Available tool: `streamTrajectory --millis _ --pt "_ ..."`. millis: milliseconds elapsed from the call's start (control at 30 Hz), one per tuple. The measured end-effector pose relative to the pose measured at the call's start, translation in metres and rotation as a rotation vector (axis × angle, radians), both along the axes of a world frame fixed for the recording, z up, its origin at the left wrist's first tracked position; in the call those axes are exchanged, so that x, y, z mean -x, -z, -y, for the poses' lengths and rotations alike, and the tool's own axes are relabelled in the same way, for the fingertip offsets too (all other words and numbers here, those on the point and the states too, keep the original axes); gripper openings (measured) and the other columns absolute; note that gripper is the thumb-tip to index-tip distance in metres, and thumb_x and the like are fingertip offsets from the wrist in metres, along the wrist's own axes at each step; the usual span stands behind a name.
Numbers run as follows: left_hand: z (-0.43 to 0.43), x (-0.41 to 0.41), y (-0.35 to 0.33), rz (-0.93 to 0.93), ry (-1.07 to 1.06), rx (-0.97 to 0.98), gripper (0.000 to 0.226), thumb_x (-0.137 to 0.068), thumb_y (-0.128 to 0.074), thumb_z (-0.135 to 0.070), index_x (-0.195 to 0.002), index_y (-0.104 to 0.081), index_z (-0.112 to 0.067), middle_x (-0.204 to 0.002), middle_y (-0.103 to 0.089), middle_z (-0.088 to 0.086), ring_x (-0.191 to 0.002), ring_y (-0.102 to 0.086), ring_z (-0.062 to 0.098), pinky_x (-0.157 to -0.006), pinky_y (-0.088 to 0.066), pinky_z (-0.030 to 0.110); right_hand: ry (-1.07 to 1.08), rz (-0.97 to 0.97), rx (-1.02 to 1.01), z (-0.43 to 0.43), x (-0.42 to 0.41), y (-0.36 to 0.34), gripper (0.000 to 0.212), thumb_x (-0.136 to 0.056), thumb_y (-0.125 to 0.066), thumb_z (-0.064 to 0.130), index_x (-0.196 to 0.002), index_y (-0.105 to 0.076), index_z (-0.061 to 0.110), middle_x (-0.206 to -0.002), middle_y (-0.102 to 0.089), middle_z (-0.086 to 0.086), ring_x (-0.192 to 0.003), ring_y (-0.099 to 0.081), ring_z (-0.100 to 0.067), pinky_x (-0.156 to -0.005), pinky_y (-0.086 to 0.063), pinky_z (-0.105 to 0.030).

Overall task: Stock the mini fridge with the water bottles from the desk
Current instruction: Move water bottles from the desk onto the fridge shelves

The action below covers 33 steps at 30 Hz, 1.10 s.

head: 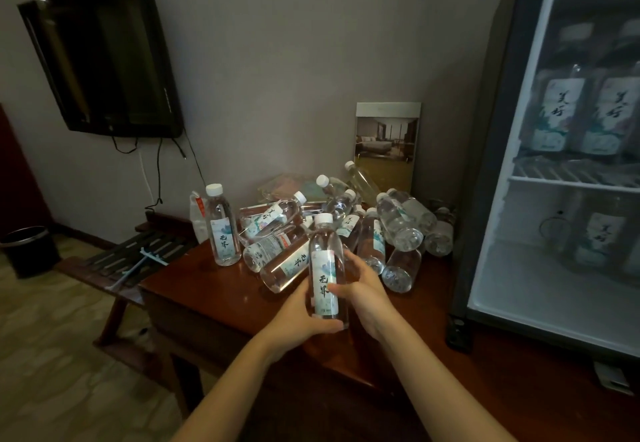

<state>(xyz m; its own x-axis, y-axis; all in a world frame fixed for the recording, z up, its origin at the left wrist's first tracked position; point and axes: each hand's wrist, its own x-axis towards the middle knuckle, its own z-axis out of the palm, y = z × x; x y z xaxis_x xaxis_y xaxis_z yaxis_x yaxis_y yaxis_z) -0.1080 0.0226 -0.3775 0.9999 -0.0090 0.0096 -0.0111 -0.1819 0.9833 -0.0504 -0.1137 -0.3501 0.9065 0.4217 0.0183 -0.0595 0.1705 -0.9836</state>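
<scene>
At the far left a dark bin [29, 249] stands on the floor under a wall-mounted television [100, 57], with a slatted wooden rack [138, 258] just beside the brown counter [201, 289]. On the counter's left part one water bottle stands upright [221, 230], apart from the heap of bottles [346, 226] that lie tumbled over one another toward the wall. In front of that heap the left hand [298, 317] cups the lower part of an upright held bottle [323, 275], its fingers wrapped around the base from the left. The right hand [363, 289] grips the same bottle from the other side, fingers closed on the label. The bottle's white cap points up. Behind the heap a framed picture [386, 145] leans against the wall. At the right the mini fridge [485, 164] stands on the counter, and labelled bottles stand on its upper shelf [571, 178] and on the level below.
</scene>
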Motion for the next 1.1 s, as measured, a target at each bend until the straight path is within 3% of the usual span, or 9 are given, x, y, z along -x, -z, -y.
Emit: streamTrajectory --millis 100,200,300,433,600,733,867,1000,1100 --pt "0.016 -0.001 0.002 0.030 0.017 0.029 0.094 -0.062 -0.084 -0.007 -0.134 -0.033 -0.039 -0.122 -0.058 -0.011 -0.104 -0.062 0.000 -0.077 -0.054 0.022 -0.040 -0.025 0.016 0.016 0.000 -0.001 0.069 -0.078 -0.058 -0.013 -0.137 -0.041 0.019 -0.110 -0.065 -0.003 -0.107 -0.062 -0.022 -0.091 -0.052 -0.043" --pt "0.031 -0.003 0.003 0.068 0.036 -0.006 0.091 -0.063 -0.084 -0.009 -0.131 -0.035 -0.043 -0.115 -0.063 -0.016 -0.103 -0.062 0.000 -0.075 -0.053 0.019 -0.012 -0.018 0.007 0.032 0.003 0.000 0.056 -0.084 -0.059 -0.004 -0.135 -0.045 0.017 -0.114 -0.066 -0.007 -0.105 -0.064 -0.022 -0.092 -0.052 -0.040" --pt "0.044 -0.004 0.002 0.103 0.075 -0.051 0.095 -0.061 -0.085 -0.012 -0.135 -0.034 -0.044 -0.121 -0.061 -0.017 -0.110 -0.059 0.000 -0.081 -0.053 0.022 0.005 0.015 -0.024 0.050 0.010 -0.001 0.038 -0.089 -0.057 0.007 -0.125 -0.055 0.019 -0.108 -0.069 -0.002 -0.091 -0.069 -0.012 -0.068 -0.055 -0.021" --pt "0.068 -0.001 0.002 0.165 0.097 -0.110 0.102 -0.059 -0.087 -0.017 -0.137 -0.028 -0.046 -0.124 -0.058 -0.018 -0.114 -0.056 0.000 -0.087 -0.053 0.025 0.030 0.055 -0.017 0.081 0.018 -0.006 0.038 -0.086 -0.063 0.014 -0.123 -0.057 0.023 -0.113 -0.068 0.000 -0.100 -0.067 -0.015 -0.077 -0.055 -0.026" --pt "0.110 0.002 -0.005 0.254 0.092 -0.117 0.092 -0.058 -0.088 -0.023 -0.132 -0.035 -0.042 -0.124 -0.058 -0.016 -0.115 -0.057 0.003 -0.092 -0.052 0.031 0.029 0.148 0.005 0.128 0.027 -0.017 0.027 -0.078 -0.070 0.016 -0.103 -0.069 0.025 -0.104 -0.072 -0.003 -0.098 -0.068 -0.019 -0.079 -0.056 -0.030" --pt "0.153 -0.005 -0.016 0.336 0.084 -0.138 0.088 -0.056 -0.087 -0.026 -0.127 -0.038 -0.044 -0.115 -0.058 -0.030 -0.107 -0.056 -0.008 -0.080 -0.050 0.014 0.134 0.194 -0.035 0.170 0.032 -0.026 0.039 -0.071 -0.074 0.021 -0.109 -0.065 0.016 -0.104 -0.072 -0.005 -0.099 -0.068 -0.022 -0.085 -0.053 -0.036" --pt "0.202 -0.019 -0.022 0.403 0.098 -0.163 0.087 -0.054 -0.086 -0.029 -0.122 -0.037 -0.054 -0.107 -0.060 -0.033 -0.095 -0.060 -0.010 -0.073 -0.050 0.010 0.240 0.230 -0.096 0.215 0.037 -0.030 0.040 -0.070 -0.076 0.020 -0.108 -0.063 0.015 -0.103 -0.072 -0.005 -0.098 -0.068 -0.023 -0.078 -0.054 -0.029" --pt "0.250 -0.039 -0.026 0.430 0.123 -0.144 0.084 -0.057 -0.085 -0.022 -0.112 -0.036 -0.062 -0.102 -0.063 -0.030 -0.095 -0.061 -0.008 -0.074 -0.050 0.012 0.350 0.254 -0.027 0.252 0.038 -0.030 0.049 -0.073 -0.066 0.033 -0.119 -0.060 0.019 -0.112 -0.069 -0.001 -0.105 -0.065 -0.016 -0.087 -0.051 -0.028" --pt "0.281 -0.061 -0.027 0.426 0.161 -0.116 0.089 -0.057 -0.085 -0.015 -0.121 -0.034 -0.050 -0.108 -0.062 -0.021 -0.102 -0.060 -0.003 -0.076 -0.050 0.014 0.436 0.276 0.030 0.273 0.032 -0.028 0.027 -0.085 -0.059 0.030 -0.112 -0.062 0.030 -0.103 -0.071 0.008 -0.095 -0.066 -0.004 -0.075 -0.052 -0.016"
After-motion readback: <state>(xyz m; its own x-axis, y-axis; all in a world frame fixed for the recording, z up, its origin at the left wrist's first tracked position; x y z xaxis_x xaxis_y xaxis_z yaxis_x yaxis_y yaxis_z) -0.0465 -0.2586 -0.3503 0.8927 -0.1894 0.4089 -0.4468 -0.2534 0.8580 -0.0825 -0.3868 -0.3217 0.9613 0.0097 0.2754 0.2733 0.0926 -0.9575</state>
